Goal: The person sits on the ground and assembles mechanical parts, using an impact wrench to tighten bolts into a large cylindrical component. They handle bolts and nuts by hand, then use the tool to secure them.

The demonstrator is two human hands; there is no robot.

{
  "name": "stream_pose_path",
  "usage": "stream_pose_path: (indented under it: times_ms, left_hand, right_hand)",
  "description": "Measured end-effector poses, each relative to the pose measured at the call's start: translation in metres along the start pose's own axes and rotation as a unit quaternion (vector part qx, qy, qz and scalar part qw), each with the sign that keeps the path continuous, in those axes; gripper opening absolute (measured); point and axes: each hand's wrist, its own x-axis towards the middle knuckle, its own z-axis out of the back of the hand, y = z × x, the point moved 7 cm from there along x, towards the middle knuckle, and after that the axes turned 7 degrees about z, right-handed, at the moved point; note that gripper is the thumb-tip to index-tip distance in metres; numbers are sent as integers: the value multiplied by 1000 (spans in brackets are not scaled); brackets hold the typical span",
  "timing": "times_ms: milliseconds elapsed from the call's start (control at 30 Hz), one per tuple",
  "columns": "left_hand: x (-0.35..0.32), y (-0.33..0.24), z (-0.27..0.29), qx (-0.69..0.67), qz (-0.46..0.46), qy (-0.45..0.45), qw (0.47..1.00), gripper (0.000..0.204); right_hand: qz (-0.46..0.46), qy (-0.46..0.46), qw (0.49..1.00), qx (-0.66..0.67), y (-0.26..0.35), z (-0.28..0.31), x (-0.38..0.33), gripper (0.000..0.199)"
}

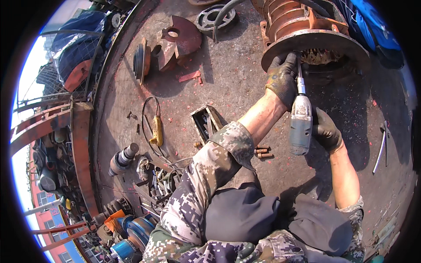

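Observation:
A grey power tool (301, 125), drill- or impact-wrench-like, points away from me with a slim shaft (300, 70) on its silver nose. My gloved right hand (326, 131) is closed at the tool's right side; the handle is mostly hidden. Beside the shaft, my gloved left hand (282, 79) has its fingers curled together against the rim of a large round flange (315, 40). What those fingers pinch, if anything, is hidden. The flange ends a ribbed orange-brown metal housing (285, 19), with a dark opening and jagged metal below it.
A small open box (206, 122) with metal parts lies left of my left arm, near a yellow corded pendant control (157, 130). Loose tools (162, 182), a stepped shaft (124, 159) and rusty discs (182, 37) lie further left. Brass-coloured bolts (263, 152) lie nearby. A metal rod (380, 149) lies right.

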Motion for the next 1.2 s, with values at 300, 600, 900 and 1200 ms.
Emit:
stream_pose_path:
  times_ms: [300,600,900,1200]
  left_hand:
    - [13,10,10,11,41,39,998,25]
    - [28,20,20,-78,132,20,988,31]
    - [20,13,22,-47,156,-10,987,33]
    - [16,7,15,-21,131,-19,991,38]
  right_hand:
    - [-21,49,998,40,-10,12,21,54]
    - [-54,103,963,243,-42,20,31,90]
    - [-75,183,917,347,-60,20,28,94]
    - [-72,130,795,588,-46,14,6,118]
